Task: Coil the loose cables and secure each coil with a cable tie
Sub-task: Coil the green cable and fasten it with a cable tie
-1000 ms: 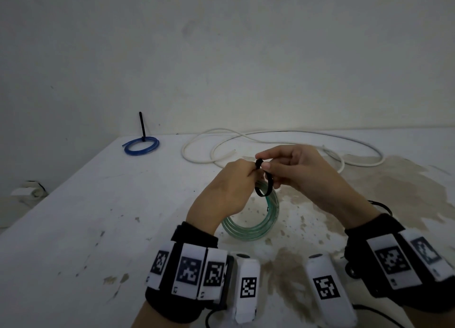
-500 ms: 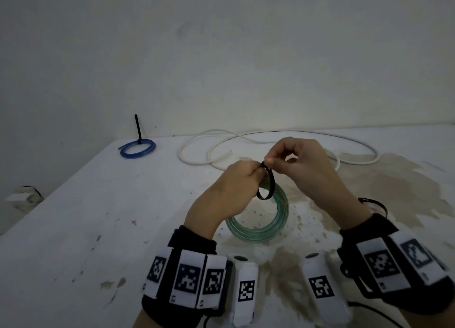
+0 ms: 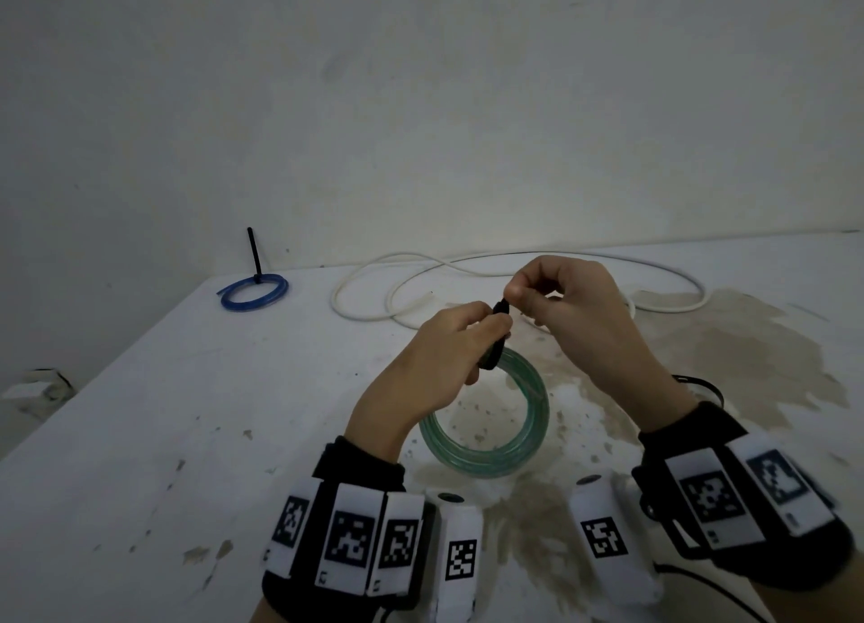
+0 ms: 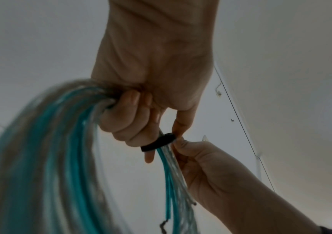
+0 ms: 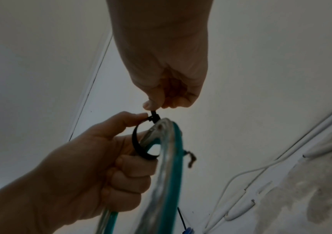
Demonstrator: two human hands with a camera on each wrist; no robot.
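A green-and-clear cable coil (image 3: 491,440) hangs above the table, gripped at its top by my left hand (image 3: 449,346). A black cable tie (image 5: 139,142) loops round the coil strands just beside those fingers (image 4: 128,123). The left thumb and forefinger hold the tie's head (image 5: 153,118). My right hand (image 3: 556,304) pinches the tie's tail right above the head, fingers curled (image 5: 155,101). In the left wrist view the tie (image 4: 158,142) wraps the strands (image 4: 169,174) as a band.
A blue coil (image 3: 255,290) with an upright black tie tail lies at the table's far left. A loose white cable (image 3: 467,267) sprawls along the back. A brown stain (image 3: 748,356) covers the right side. The table edge runs down the left.
The tie's loop has shrunk from a wide open ring to a tighter band on the coil. My right hand has risen a little, drawing the tail through the head.
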